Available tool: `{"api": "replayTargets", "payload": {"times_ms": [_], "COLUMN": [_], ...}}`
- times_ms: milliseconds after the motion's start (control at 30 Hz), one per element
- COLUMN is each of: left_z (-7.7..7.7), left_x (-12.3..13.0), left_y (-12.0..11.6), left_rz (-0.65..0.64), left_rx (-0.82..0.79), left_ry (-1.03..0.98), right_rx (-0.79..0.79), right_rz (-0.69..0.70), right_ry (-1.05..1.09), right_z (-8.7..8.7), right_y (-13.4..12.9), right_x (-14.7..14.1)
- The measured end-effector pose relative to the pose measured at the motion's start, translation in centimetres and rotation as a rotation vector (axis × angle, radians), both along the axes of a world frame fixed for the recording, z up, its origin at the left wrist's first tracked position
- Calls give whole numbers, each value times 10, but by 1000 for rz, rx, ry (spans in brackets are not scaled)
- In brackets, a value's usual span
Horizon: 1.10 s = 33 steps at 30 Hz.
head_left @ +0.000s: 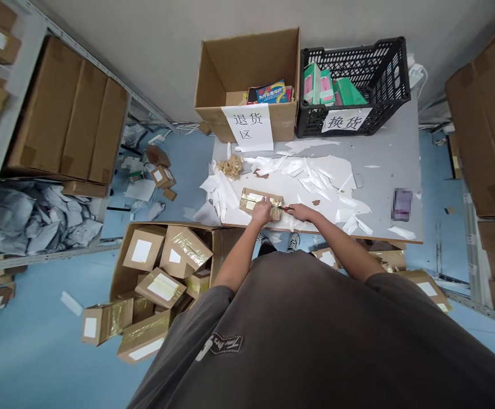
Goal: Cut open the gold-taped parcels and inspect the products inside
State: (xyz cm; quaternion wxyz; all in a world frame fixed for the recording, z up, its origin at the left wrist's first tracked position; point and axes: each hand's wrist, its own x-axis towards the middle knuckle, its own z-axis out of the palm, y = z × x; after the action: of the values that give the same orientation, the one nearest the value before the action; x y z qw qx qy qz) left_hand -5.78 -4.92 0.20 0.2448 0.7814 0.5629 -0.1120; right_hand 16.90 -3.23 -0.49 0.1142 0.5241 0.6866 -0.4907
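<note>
A small cardboard box [247, 196] wrapped in clear yellowish tape lies near the front edge of the table. My left hand [263, 211] is closed over its near side and presses it against the tabletop. In my right hand [300, 212] is a slim red and black cutter [287, 208], its tip at the box's right end. Whether the blade is in the tape or only touching it is too small to tell. White paper scraps [311, 170] and a crumpled brown paper wad [231, 166] lie beyond the box.
At the table's back stand an open carton [211, 124] holding books and a black crate [383, 113] holding green and pink packs. Left of me, a large carton [121, 255] overflows with taped boxes [162, 287]. Shelves with cartons [46, 108] flank both sides. A blurred purple item [402, 204] lies at right.
</note>
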Motion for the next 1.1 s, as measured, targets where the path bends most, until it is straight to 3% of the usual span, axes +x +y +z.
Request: {"api": "replayTargets", "payload": {"times_ms": [100, 267, 567, 800, 1100], "left_z": [0, 0, -1, -1, -4], "left_x": [1, 0, -2, -1, -9], "left_y": [-1, 0, -2, -5, -11], "left_rz": [-15, -60, -84, -90, -83], "left_rx": [-14, -10, -7, -6, 41], "left_ry": [11, 24, 14, 15, -53], "right_rx": [-64, -301, -463, -406, -448], "right_rz": [-88, -254, -443, -446, -440], "right_ry": [83, 224, 382, 401, 409], "right_z": [-4, -19, -31, -37, -36], "right_y": [-4, -17, -35, -47, -50], "right_x": [6, 8, 3, 4, -1]}}
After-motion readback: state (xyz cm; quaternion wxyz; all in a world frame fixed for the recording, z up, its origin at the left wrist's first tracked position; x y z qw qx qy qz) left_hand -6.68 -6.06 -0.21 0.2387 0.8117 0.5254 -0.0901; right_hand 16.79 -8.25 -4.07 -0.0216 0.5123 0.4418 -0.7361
